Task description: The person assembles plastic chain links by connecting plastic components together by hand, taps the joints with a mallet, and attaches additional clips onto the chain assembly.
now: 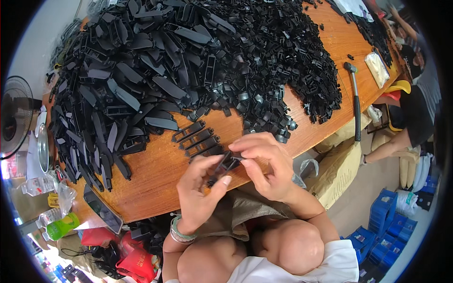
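My left hand (200,188) is closed on a black plastic frame (223,166), a long narrow part held at a tilt over the table's near edge. At the frame's upper end, the fingers of my right hand (268,165) are pinched together. A small dark piece seems to be between them, but its kind is too small to make out. Just beyond my hands, several similar black frames (196,137) lie side by side on the wooden table (155,188).
Long black plastic covers (127,73) are heaped at the left, small black parts (292,56) at the right. A hammer (356,101) lies by the right edge. A phone (101,207) and a green bottle (62,227) are at near left. Another person (406,122) is at far right.
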The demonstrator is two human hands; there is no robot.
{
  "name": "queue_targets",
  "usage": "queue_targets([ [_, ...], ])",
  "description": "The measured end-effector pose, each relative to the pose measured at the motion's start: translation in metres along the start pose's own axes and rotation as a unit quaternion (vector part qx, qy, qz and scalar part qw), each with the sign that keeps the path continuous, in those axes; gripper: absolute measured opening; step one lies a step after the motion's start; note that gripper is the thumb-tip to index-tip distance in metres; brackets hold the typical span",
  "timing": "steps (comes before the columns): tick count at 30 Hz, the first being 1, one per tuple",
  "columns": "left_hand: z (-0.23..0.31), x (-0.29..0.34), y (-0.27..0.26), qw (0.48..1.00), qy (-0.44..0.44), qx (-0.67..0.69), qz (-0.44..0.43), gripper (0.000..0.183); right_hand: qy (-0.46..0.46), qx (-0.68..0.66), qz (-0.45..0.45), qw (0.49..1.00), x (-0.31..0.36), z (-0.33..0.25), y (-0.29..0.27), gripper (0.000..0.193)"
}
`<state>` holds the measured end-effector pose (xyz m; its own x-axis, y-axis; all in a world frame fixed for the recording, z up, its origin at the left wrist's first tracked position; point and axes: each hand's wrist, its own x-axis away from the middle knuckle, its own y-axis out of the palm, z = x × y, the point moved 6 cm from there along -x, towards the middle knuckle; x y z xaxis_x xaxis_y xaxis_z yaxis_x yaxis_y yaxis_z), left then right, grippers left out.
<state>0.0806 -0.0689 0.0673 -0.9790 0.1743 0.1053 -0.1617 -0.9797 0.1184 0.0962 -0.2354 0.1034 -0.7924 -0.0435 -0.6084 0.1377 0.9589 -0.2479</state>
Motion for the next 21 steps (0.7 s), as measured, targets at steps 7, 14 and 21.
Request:
queue_targets([
  [7, -0.005, -0.012, 0.004, 0.983, 0.004, 0.173, -0.053, 0.030, 0.029, -0.030, 0.016, 0.999, 0.006, -0.005, -0.003, 0.024],
  [14, -0.024, 0.002, 0.015, 0.966, -0.128, 0.190, -0.118, 0.062, -0.013, 0.040, -0.017, 0.999, 0.004, -0.009, 0.001, 0.027],
  [21, -0.009, 0.004, 0.006, 0.996, -0.039, 0.012, -0.083, 0.059, -0.074, 0.131, -0.075, 0.986, 0.002, -0.025, 0.009, 0.029],
])
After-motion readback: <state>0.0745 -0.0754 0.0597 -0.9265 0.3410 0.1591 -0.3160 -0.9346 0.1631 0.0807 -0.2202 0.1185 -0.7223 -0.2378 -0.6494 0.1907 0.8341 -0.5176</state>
